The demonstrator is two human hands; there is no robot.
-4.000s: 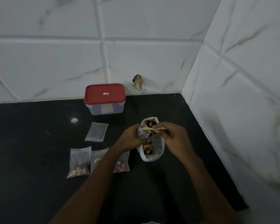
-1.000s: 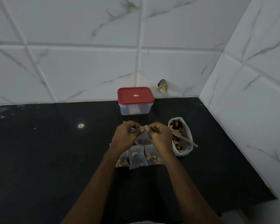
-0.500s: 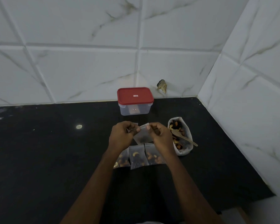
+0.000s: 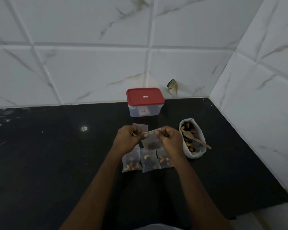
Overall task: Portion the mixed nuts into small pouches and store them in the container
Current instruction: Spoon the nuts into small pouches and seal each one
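left hand (image 4: 125, 141), right hand (image 4: 170, 141), pouch (image 4: 152, 143) (pinched)

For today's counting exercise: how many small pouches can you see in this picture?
5. Three filled pouches lie in a row on the counter: left, middle, right. One pouch is held between both hands. Another lies behind them, partly hidden; more may be hidden.

Three filled pouches (image 4: 147, 161) lie side by side on the worktop (image 4: 48, 163); container (image 4: 145, 102) behind them, nut bag (image 4: 192, 138) right.
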